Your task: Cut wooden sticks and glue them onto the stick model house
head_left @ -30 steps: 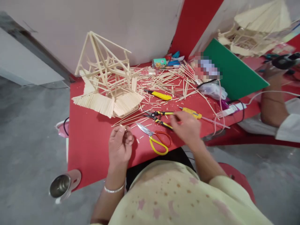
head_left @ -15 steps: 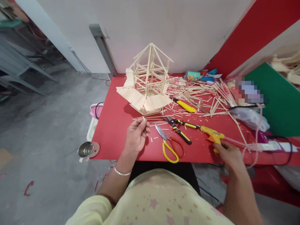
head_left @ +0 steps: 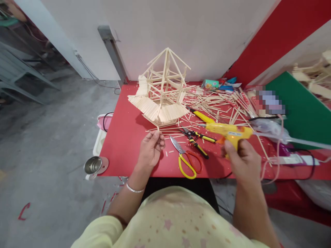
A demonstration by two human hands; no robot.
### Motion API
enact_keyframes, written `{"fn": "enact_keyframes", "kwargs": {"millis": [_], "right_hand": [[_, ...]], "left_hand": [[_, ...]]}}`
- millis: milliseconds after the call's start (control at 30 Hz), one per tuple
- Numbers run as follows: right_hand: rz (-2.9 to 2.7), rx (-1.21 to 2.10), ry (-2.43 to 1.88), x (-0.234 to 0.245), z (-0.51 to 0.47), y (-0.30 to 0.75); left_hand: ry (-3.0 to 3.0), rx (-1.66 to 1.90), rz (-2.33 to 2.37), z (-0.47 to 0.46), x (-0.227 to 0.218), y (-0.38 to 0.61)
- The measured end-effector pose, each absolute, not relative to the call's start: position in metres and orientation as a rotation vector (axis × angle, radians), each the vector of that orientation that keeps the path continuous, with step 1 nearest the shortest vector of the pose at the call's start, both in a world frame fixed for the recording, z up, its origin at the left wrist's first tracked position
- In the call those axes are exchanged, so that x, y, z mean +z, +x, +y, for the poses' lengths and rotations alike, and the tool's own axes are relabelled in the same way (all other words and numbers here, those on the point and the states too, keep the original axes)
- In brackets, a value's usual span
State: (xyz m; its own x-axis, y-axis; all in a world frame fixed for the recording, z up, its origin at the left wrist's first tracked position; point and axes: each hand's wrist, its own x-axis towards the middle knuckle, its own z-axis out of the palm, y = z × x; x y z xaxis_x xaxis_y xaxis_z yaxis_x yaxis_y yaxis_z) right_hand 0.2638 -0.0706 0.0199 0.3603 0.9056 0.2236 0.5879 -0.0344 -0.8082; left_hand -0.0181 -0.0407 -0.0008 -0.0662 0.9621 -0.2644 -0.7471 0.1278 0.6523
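Note:
My right hand [head_left: 241, 156] is closed round the handle of a yellow hot glue gun [head_left: 230, 132], held above the table with its nozzle pointing left. A clear glue stick [head_left: 292, 139] juts from the gun's rear. Between the thumb and fingertips of my left hand [head_left: 152, 148] is a short wooden stick [head_left: 158, 128], pinched upright just in front of the model. That model is a pagoda-like wooden stick structure [head_left: 165, 86], with slatted lower roof panels and a bare pointed frame on top. Scissors [head_left: 184, 156] with red and yellow handles lie between my hands.
Pliers [head_left: 196, 144], a yellow utility knife [head_left: 203, 115] and many loose sticks [head_left: 214, 101] cover the red table [head_left: 124, 151]. A metal mug [head_left: 95, 166] stands at its left corner. A green board [head_left: 300, 106] leans at the right. The gun's pale cord [head_left: 278, 148] hangs there.
My right hand has lifted the glue gun from the table and moved it up and to the left. My left hand keeps its pinch on the small stick, almost in the same place.

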Motion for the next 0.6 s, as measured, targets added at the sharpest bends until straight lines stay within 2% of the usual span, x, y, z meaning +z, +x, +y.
{"fn": "enact_keyframes", "kwargs": {"millis": [133, 267, 400, 600], "right_hand": [[-1.747, 0.193, -1.618, 0.045, -0.039, 0.217], [-1.922, -0.048, -1.457, 0.057, -0.019, 0.184], [-1.959, -0.027, -1.418, 0.057, -0.020, 0.173], [-1.941, 0.174, -1.453, 0.043, -0.024, 0.171]], "left_hand": [[0.334, 1.483, 0.804, -0.037, 0.001, -0.020], [0.310, 1.519, 0.834, -0.028, 0.002, -0.022], [0.300, 1.519, 0.846, -0.023, 0.004, -0.022], [0.330, 1.472, 0.825, -0.024, 0.008, -0.018]]}}
